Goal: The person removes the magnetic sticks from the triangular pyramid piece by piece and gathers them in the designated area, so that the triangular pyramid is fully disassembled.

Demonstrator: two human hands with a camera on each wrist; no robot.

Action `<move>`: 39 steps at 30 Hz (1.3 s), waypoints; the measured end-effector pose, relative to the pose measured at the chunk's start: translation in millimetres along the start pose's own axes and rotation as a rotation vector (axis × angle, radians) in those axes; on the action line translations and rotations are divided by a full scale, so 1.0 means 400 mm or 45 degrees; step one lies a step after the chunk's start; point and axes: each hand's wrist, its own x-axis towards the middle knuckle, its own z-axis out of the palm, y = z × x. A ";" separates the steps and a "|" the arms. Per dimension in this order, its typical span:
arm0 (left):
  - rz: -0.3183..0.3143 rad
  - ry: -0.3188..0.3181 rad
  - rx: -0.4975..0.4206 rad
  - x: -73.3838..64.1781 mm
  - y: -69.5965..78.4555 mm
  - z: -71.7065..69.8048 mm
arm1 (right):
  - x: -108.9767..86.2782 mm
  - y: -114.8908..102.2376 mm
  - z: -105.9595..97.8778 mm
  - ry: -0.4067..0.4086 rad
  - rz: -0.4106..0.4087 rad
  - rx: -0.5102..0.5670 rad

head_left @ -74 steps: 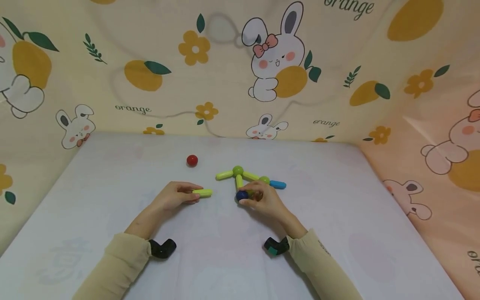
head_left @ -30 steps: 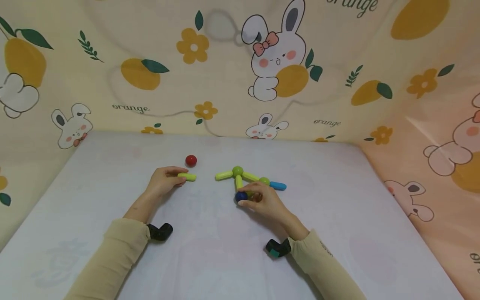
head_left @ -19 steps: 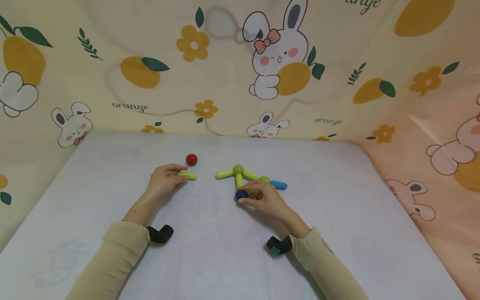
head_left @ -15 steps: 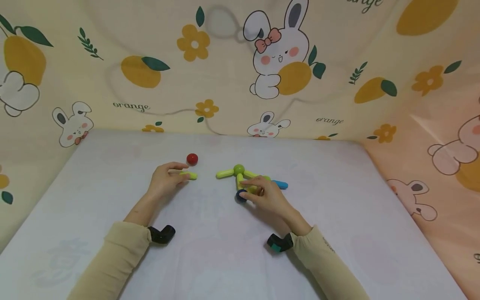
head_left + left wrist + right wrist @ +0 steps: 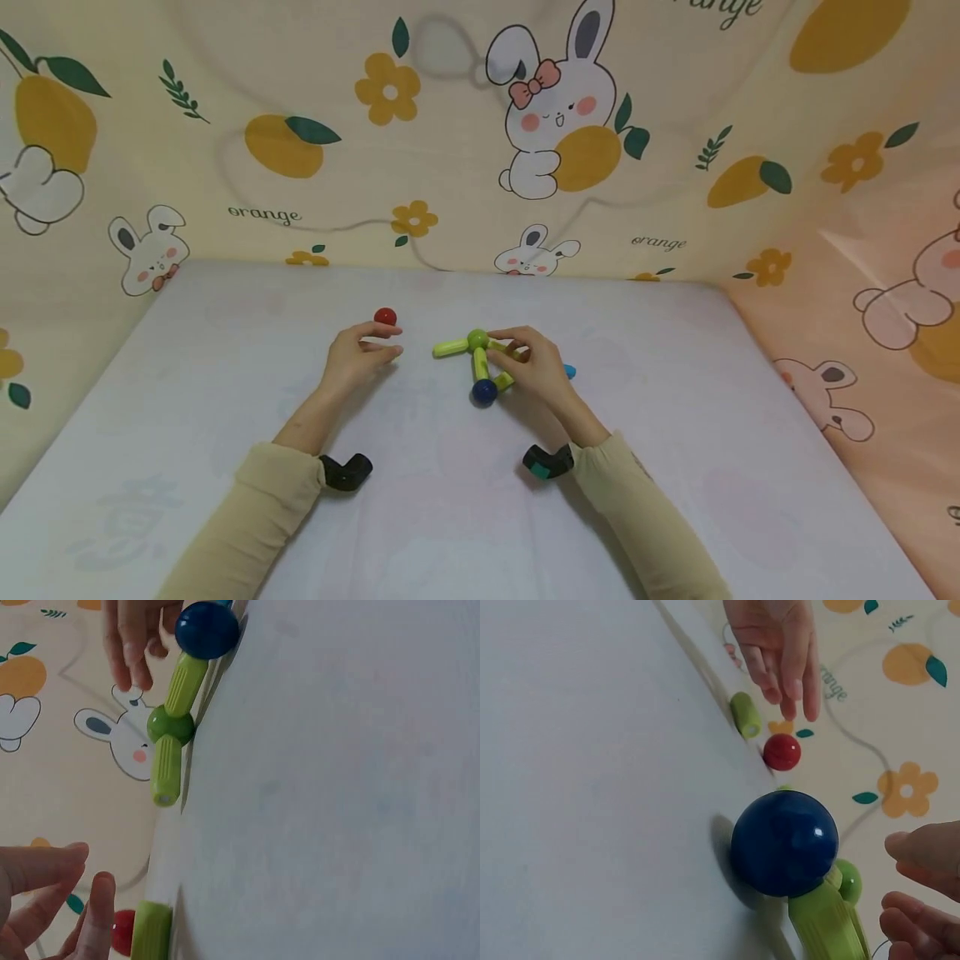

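My left hand point(image 5: 356, 360) hovers in front of the red ball point(image 5: 386, 316), thumb and fingers apart, holding nothing. A loose yellow-green rod point(image 5: 152, 931) lies on the table by its fingers; the hand hides it in the head view. My right hand point(image 5: 538, 365) is over a joined figure of toy rods and balls, its thumb and fingers parted. The figure has a dark blue ball point(image 5: 484, 392) in front, a green ball point(image 5: 477, 339) behind, yellow-green rods point(image 5: 451, 348) between and beside them, and a blue rod point(image 5: 570, 371) mostly covered by the hand.
The white tabletop point(image 5: 450, 508) ends at a patterned cloth point(image 5: 315, 108) hanging at the back, which also runs down both sides. A black device point(image 5: 347, 472) sits at the left wrist, and another black device point(image 5: 547, 462) at the right.
My left hand has let go of the yellow-green rod and shifted right. My right hand has released the dark blue ball and moved back, away from it.
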 end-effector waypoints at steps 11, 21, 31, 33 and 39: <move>0.049 -0.012 -0.093 -0.004 0.012 0.071 | 0.034 -0.016 0.017 -0.012 0.050 -0.016; 0.034 -0.049 -0.067 -0.011 0.024 0.117 | 0.044 -0.030 0.033 -0.084 0.130 -0.093; 0.017 -0.056 -0.085 -0.006 0.027 0.157 | 0.052 -0.026 0.049 -0.103 0.163 -0.182; 0.000 -0.054 -0.091 -0.006 0.026 0.162 | 0.052 -0.024 0.052 -0.091 0.168 -0.184; -0.012 -0.027 -0.100 -0.011 0.028 0.171 | 0.051 -0.027 0.056 -0.058 0.207 -0.170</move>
